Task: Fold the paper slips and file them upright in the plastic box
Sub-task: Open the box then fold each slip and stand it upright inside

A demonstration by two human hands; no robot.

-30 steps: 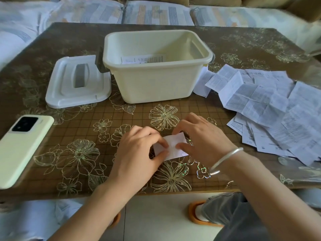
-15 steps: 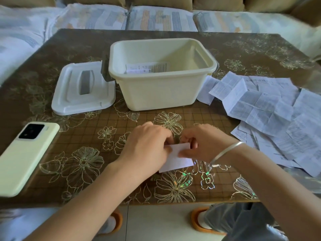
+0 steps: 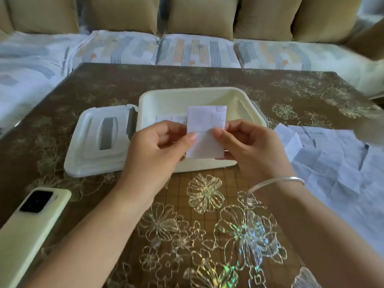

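No wording is proving legible anywhere. The folded slip (image 3: 205,129) is showing only faint grey print marks, too pale to make out. The filed slip (image 3: 170,118) inside the plastic box (image 3: 187,90) is carrying dark printed lines, blurred beyond reading. The loose slips (image 3: 332,156) along the right edge of the surface (image 3: 207,77) are showing rows of print, too small to read.
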